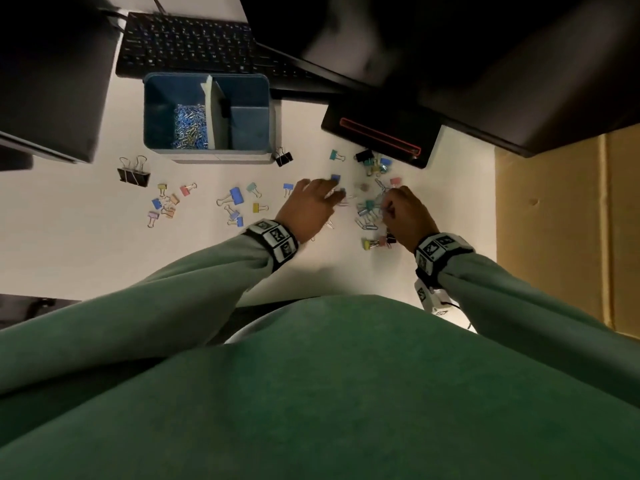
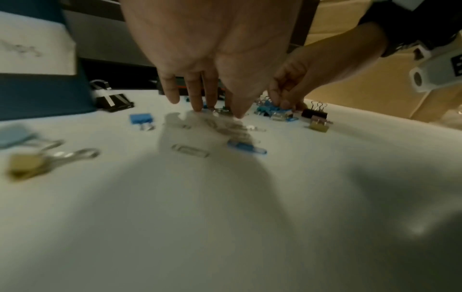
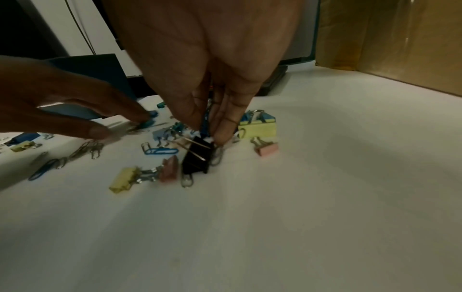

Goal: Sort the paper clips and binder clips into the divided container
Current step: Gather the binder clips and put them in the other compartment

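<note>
The blue divided container (image 1: 151, 109) stands at the back of the white desk. Its left compartment holds a heap of paper clips (image 1: 189, 126); I see nothing in the right one. Coloured binder clips (image 1: 236, 195) and loose paper clips (image 3: 161, 151) lie scattered in front. My left hand (image 1: 334, 195) reaches down with straight fingers (image 2: 197, 104) touching silver paper clips (image 2: 221, 111) on the desk. My right hand (image 3: 208, 132) pinches a blue paper clip (image 3: 205, 123) between thumb and fingers, just above a black binder clip (image 3: 196, 160) in the right-hand pile.
A black keyboard (image 1: 187, 43) lies behind the container, a dark device with a red outline (image 1: 381, 133) at the back right. A large black binder clip (image 1: 133, 174) lies at the left. A cardboard box (image 1: 568, 223) borders the desk's right edge.
</note>
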`<state>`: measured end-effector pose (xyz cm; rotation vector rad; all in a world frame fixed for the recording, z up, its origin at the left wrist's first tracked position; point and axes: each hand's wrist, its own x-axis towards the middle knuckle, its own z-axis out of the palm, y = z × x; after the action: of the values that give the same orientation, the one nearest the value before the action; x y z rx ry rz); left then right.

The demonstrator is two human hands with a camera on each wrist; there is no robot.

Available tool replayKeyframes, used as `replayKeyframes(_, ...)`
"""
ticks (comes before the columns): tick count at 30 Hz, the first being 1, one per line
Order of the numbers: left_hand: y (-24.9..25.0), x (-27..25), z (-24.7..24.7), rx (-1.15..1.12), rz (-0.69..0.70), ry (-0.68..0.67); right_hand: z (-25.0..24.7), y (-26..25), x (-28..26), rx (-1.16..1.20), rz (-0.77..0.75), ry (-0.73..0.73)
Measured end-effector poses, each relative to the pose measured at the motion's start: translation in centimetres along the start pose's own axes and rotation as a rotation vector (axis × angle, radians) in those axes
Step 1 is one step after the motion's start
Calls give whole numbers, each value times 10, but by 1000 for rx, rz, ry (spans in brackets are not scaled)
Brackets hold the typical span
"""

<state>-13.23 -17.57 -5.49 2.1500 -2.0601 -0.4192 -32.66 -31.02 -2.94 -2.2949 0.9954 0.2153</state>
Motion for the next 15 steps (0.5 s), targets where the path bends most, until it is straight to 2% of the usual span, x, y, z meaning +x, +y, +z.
replayKeyframes(5,-14,-23,1,-10,-40,110,-9,11,-10,10,2,-52)
replayKeyframes(7,-9,-17,-3,-25,-70,124,-12,8,-9,-8,-1,-5)
replayKeyframes(11,1,4,-17,-79,-182,60,-13,-11,10,5,24,139)
replayKeyframes(15,-2,13,-16,-162,-214,-2,-8,-23,36,-54,80,141)
